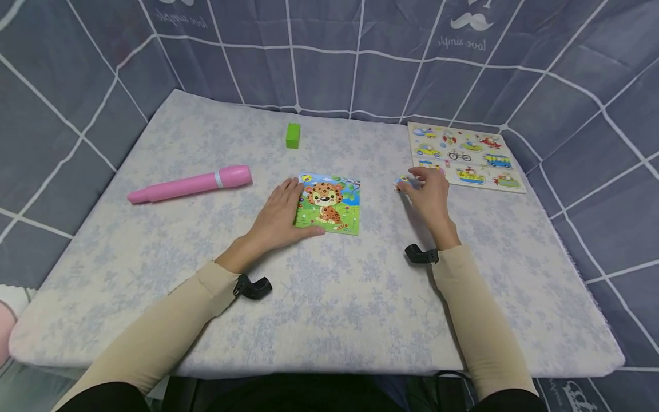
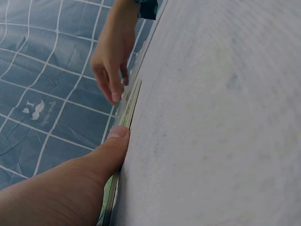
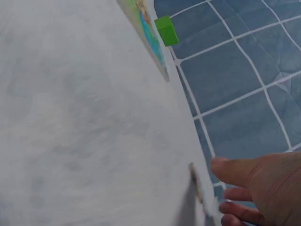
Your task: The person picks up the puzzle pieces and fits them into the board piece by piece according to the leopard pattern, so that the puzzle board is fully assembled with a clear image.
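A square leopard picture puzzle [image 1: 325,209] lies flat in the middle of the table. My left hand [image 1: 280,214] rests along its left side, fingers straight and thumb stretched along the near edge; the left wrist view shows the thumb [image 2: 110,150] against that edge. To the right, my right hand [image 1: 429,191] hovers with bent, parted fingers over a small flat colourful piece [image 1: 400,183]. In the right wrist view this piece [image 3: 195,183] lies on the table, with a gap to my thumb and fingertips [image 3: 221,162]. My hand partly covers it in the head view.
A wooden board with vehicle pictures [image 1: 465,157] lies at the back right, just beyond my right hand. A green block [image 1: 293,136] stands near the back edge. A thick pink marker-shaped object [image 1: 190,184] lies on the left. Grey checked cloth [image 1: 329,74] hangs behind the table.
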Available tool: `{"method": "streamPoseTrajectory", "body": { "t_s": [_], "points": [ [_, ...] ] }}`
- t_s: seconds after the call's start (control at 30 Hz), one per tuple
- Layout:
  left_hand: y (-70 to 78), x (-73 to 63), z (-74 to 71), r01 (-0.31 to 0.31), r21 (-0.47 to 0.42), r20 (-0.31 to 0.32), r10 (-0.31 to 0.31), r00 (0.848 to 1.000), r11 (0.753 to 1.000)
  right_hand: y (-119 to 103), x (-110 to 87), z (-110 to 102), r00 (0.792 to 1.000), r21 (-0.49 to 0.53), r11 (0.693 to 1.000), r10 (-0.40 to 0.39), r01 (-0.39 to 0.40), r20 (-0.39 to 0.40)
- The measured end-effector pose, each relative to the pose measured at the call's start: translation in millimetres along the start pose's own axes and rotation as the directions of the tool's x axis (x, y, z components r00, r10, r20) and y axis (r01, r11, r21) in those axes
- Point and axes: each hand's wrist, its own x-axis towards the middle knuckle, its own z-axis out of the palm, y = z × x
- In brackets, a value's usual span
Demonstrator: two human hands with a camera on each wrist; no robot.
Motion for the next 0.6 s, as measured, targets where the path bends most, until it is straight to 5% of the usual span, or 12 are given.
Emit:
{"method": "streamPoseTrajectory", "body": {
  "t_s": [0.2,0.6],
  "points": [
    [-1.4,0.9,0.7,0.0,0.002,-0.003,0.0,1.0,1.0,11.5,-3.7,4.0,0.999,-0.011,1.0,0.0,0.001,0.044],
    [-1.7,0.7,0.8,-0.007,0.0,-0.008,0.007,1.0,1.0,14.3,-0.6,2.6,0.996,0.18,0.981,0.083,-0.076,-0.031]
  ]
}}
